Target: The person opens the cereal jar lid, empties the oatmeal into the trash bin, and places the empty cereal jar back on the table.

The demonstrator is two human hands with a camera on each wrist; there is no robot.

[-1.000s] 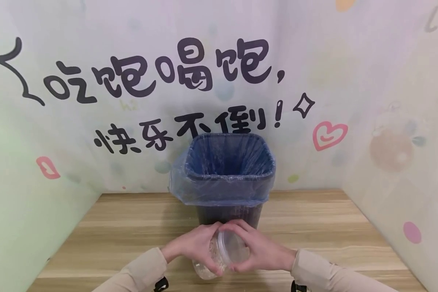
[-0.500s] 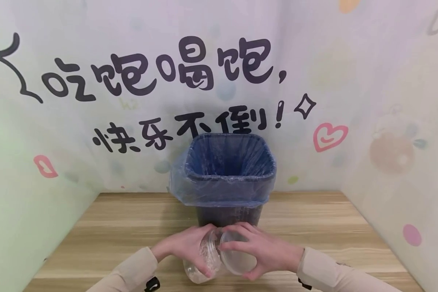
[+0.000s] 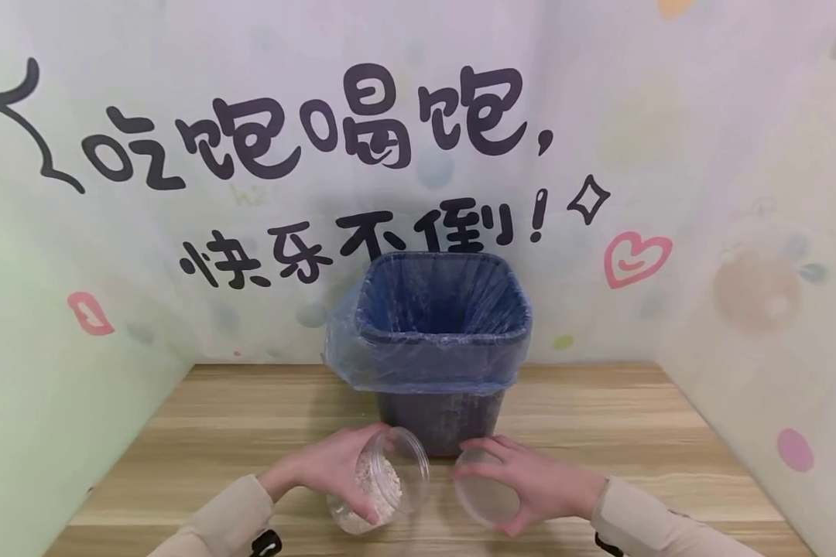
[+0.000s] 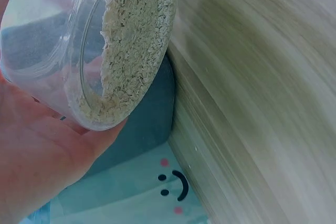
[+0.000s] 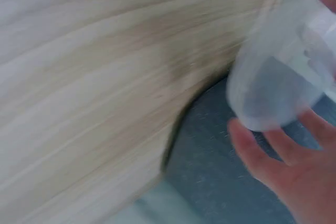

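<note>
In the head view, my left hand (image 3: 330,472) grips a clear plastic jar (image 3: 411,480) around its side. The jar lies tilted with its mouth toward the right, and pale oat-like flakes (image 3: 386,487) fill part of it. The left wrist view shows those flakes (image 4: 137,40) banked against one side, close to the rim. To the right, apart from the jar, my right hand (image 3: 539,480) holds a translucent round lid (image 3: 484,495) by its edge. In the right wrist view the lid (image 5: 273,98) is blurred, with fingers (image 5: 252,148) curved at its rim.
A dark bin (image 3: 439,418) lined with a blue plastic bag (image 3: 432,367) stands just behind both hands on the wooden table (image 3: 251,418). Walls with printed lettering enclose the back and both sides.
The hands have drawn apart, the left one moving left with the jar and the right one moving right with the lid. The jar's mouth has turned more into view.
</note>
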